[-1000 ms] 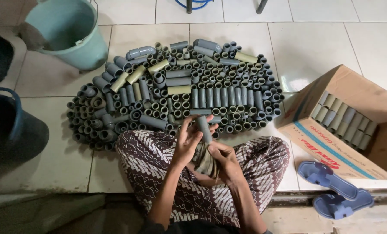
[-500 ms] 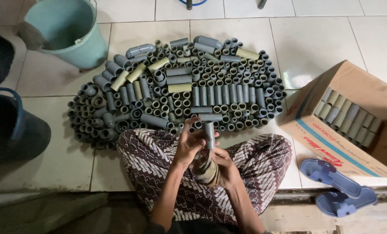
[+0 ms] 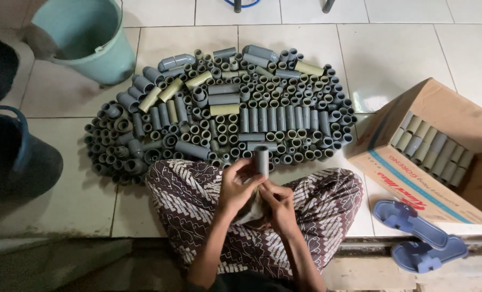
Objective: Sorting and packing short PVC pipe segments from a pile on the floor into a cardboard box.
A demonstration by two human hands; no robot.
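We are sitting cross-legged on the tiled floor (image 3: 414, 48), forearms angling in over our lap. Our left hand (image 3: 236, 186) is curling its fingers around the lower part of a short grey pipe piece (image 3: 261, 161), keeping it upright above our knees. Our right hand (image 3: 279, 203), fingers bent, is pinching a pale rag (image 3: 252, 212) just under the pipe. At twelve o'clock a heap of pipe fittings (image 3: 225, 108) is lying; at three o'clock a cardboard box (image 3: 414, 167) is holding more.
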